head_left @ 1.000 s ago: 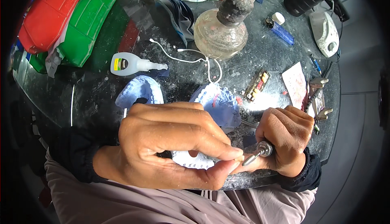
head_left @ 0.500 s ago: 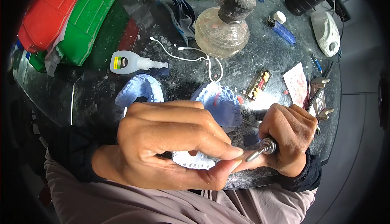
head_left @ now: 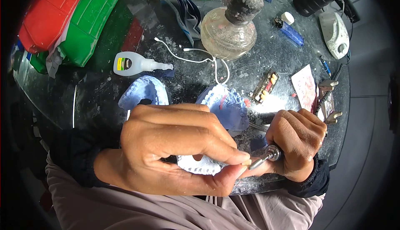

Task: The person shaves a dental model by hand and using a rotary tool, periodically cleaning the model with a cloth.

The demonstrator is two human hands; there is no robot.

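Observation:
My left hand (head_left: pixel 175 140) pinches a small yellowish false tooth (head_left: pixel 246 162) between thumb and index finger. My right hand (head_left: pixel 298 136) is wrapped around a rotary handpiece (head_left: pixel 273 152), most of whose body is hidden in the fist. Its metal bur (head_left: pixel 258 163) points left, with the tip at or very near the tooth; contact is hard to make out. Beyond my hands sit two lavender plaster dental casts, one left (head_left: pixel 143 89) and one middle (head_left: pixel 227 111), the latter bearing pink marks. A white dental cast (head_left: pixel 200 167) shows partly beneath my left hand.
A strip with false teeth (head_left: pixel 266 89) lies right of the middle cast. Farther back stand a glass spirit lamp (head_left: pixel 228 34), a blue lighter (head_left: pixel 289 33) and a white control box (head_left: pixel 334 34). A squeeze bottle (head_left: pixel 133 64) lies left, near green (head_left: pixel 89 26) and red bins (head_left: pixel 50 13).
The bur has shifted slightly left and down, closer to the tooth, as the right hand turned a little. More of the tooth now shows between my left fingertips.

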